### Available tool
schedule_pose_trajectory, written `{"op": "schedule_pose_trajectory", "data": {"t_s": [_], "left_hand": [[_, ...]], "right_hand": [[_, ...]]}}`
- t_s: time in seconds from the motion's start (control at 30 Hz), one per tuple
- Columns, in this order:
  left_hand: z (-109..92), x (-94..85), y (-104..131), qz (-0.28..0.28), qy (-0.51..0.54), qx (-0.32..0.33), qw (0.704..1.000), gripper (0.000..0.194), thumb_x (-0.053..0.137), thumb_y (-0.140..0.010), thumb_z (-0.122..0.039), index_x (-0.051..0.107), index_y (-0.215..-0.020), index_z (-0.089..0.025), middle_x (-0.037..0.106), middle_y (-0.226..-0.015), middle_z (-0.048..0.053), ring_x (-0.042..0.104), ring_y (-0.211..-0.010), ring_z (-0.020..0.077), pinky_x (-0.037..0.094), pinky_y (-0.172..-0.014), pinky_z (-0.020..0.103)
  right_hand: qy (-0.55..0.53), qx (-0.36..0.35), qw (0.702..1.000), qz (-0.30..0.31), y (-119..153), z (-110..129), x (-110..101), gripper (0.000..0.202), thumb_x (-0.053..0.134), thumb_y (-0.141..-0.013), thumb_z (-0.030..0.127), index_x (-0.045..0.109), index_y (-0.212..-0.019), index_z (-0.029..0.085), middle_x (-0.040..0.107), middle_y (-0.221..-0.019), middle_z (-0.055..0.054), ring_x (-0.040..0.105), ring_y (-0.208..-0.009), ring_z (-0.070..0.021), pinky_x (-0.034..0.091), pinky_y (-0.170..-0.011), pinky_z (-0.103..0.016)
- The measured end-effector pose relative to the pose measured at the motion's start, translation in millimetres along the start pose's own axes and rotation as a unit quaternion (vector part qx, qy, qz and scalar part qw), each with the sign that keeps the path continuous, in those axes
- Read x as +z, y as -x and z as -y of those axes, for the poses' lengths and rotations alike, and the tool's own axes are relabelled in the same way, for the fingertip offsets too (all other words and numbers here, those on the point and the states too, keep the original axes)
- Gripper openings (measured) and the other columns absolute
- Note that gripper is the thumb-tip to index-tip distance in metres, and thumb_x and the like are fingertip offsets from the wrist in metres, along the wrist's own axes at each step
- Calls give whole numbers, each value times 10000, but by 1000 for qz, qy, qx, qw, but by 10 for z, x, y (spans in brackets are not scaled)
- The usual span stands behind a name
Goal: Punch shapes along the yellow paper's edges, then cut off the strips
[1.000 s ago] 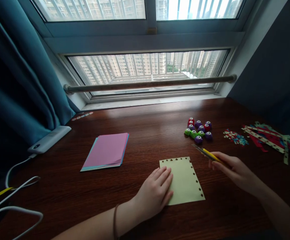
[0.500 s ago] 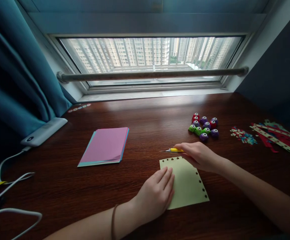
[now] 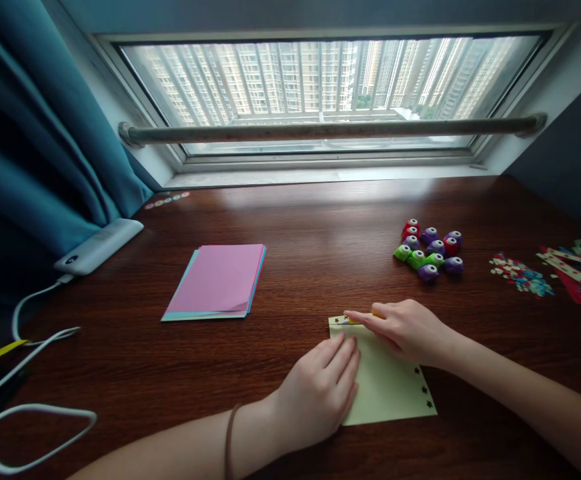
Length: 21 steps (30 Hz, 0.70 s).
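Observation:
A pale yellow-green sheet of paper (image 3: 387, 387) lies on the dark wooden desk, with small star-shaped holes along its top and right edges. My left hand (image 3: 320, 387) rests flat on the sheet's left side, fingers stretched out. Over the top edge, my right hand (image 3: 410, 333) is closed around a yellow craft knife (image 3: 353, 321), its index finger pointing along it. The knife's thin tip lies at the sheet's upper left, just below the row of holes. Most of its handle is hidden by the hand.
A stack of coloured paper (image 3: 220, 277), pink on top, lies to the left. Several small craft punches (image 3: 427, 250) stand at the right, near paper confetti (image 3: 523, 275) and cut strips (image 3: 577, 273). A white power bank (image 3: 103, 247) with a cable (image 3: 35, 408) lies far left.
My right hand has brought the craft knife down from beyond the top edge onto the paper's upper left, index finger now extended. My left hand stays on the sheet. The view has shifted slightly.

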<state>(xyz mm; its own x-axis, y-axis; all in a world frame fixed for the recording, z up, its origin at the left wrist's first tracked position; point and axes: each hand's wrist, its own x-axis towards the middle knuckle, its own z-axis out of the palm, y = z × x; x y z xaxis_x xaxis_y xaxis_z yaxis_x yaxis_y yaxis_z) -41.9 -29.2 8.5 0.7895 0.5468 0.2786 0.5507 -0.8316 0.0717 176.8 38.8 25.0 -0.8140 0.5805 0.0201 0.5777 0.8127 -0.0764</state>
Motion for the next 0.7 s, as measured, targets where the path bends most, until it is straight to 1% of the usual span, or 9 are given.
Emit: {"op": "schedule_pose_trajectory", "data": {"t_s": [0.17,0.43,0.57,0.7], "left_hand": [[1,6,7,4,2,-2,1000,364,394,-903,-212,516,-1183,-14,467,-1255,200,410,-1198,284,401,-987,390],[2,1,3,2,1,-5,1000,363,399,-899,-214,519,-1184,-24,476,-1248,193,417,-1192,281,416,-973,390],[5,-7,-2,5,6,-4,1000,367,393,-901,-214,518,-1186,-20,477,-1244,195,411,-1193,288,410,-978,395],[12,-32,3,20,16,-12,1000,376,393,-899,-222,516,-1195,-24,464,-1256,190,404,-1187,316,386,-990,443]], "right_hand": [[31,0,999,23,7,36,-11,585,564,-810,153,357,-1348,251,552,-816,-17,553,-660,-150,303,-526,-248],[37,-4,999,6,9,30,-3,585,575,-799,152,373,-1341,238,558,-806,-17,551,-651,-146,308,-520,-245],[43,-2,999,13,9,38,1,581,575,-814,156,361,-1348,241,558,-810,-20,550,-653,-145,311,-523,-247],[49,-1,999,18,13,41,1,578,565,-820,150,356,-1350,248,555,-822,-22,550,-665,-156,315,-528,-256]]}}
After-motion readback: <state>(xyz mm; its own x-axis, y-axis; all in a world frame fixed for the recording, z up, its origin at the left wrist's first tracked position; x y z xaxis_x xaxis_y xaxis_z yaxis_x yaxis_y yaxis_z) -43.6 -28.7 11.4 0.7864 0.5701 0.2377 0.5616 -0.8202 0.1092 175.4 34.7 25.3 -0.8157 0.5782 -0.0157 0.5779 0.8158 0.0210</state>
